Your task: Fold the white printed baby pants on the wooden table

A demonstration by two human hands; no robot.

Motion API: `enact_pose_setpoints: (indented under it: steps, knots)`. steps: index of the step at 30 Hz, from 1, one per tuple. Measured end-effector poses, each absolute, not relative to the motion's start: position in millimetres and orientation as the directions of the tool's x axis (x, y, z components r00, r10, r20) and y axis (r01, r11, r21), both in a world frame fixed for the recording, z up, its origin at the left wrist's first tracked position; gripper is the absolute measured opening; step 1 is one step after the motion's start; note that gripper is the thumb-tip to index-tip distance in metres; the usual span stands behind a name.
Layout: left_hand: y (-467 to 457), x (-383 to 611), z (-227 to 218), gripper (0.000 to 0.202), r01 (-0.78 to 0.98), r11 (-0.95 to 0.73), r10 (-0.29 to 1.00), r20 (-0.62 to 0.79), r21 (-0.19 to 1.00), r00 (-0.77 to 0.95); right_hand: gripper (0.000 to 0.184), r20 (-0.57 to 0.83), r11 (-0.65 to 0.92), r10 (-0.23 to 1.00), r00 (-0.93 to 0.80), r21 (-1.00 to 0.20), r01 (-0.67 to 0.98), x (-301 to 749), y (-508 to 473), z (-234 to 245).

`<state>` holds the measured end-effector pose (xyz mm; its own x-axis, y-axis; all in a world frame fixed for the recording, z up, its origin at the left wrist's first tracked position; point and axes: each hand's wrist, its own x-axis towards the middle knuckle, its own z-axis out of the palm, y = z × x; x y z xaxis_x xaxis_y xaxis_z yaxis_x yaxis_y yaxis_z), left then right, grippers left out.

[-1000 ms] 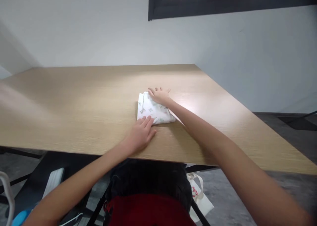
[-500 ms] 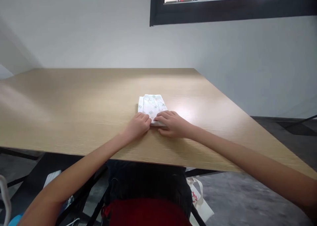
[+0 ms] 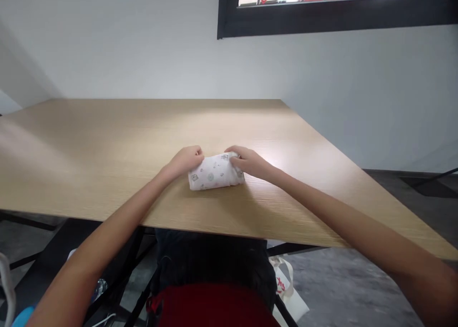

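A folded white cloth [image 3: 216, 173] printed with small grey figures is held at the middle of the wooden table [image 3: 107, 145]. Its long printed side faces me, and it slants slightly, higher on the right. My left hand [image 3: 186, 160] pinches the upper left corner with curled fingers. At the upper right end, my right hand [image 3: 252, 163] grips the cloth, thumb on the near face and fingers over the far edge. Whether its underside touches the table I cannot tell.
A pale wall [image 3: 143, 45] stands behind the table, with a dark-framed window [image 3: 304, 19] at upper right. Below the front edge are my lap, a dark seat [image 3: 32, 274] on the left and a white bag [image 3: 291, 303] on the floor.
The cloth lay flat as a squarish packet; now it is a longer, narrower bundle turned toward me. Both hands have moved from its near edge to its upper corners.
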<state>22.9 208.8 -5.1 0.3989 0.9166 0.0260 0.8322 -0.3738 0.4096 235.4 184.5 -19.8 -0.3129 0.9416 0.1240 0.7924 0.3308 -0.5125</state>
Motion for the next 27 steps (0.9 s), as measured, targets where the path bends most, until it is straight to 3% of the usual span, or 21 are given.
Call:
enact_pose_setpoints:
  steps: [3,8,13,16,20,22,24,27]
  knots:
    - [226,31,-23,0.022,0.871,-0.34,0.936,0.032,0.354,0.352,0.027,0.075,0.277,0.96,-0.27,-0.411,0.869,233,198,-34]
    - [218,57,-35,0.029,0.878,-0.34,0.94,0.152,0.337,0.305,0.037,0.396,0.348,0.887,-0.239,-0.231,0.909,204,189,-40]
    - [211,58,-55,0.032,0.811,-0.423,0.906,0.185,0.405,0.38,0.042,0.215,0.312,0.945,-0.245,-0.378,0.872,210,203,-65]
    - [214,31,-62,0.035,0.729,-0.473,0.877,0.181,0.495,0.445,0.044,0.25,0.397,0.916,-0.314,-0.45,0.8,238,201,-73]
    - [217,5,-59,0.043,0.615,-0.448,0.874,0.175,0.649,0.453,0.045,0.234,0.398,0.904,-0.358,-0.765,0.507,256,171,-68]
    - [212,5,-57,0.041,0.574,-0.41,0.889,0.169,0.709,0.426,0.068,0.205,0.362,0.895,-0.396,-0.853,0.376,254,154,-65]
    - [199,10,-56,0.039,0.542,-0.383,0.897,0.16,0.748,0.412,0.096,0.198,0.358,0.891,-0.409,-0.86,0.364,250,145,-65]
    - [167,19,-56,0.039,0.522,-0.348,0.917,0.168,0.778,0.362,0.099,0.213,0.366,0.903,-0.373,-0.837,0.407,248,146,-69]
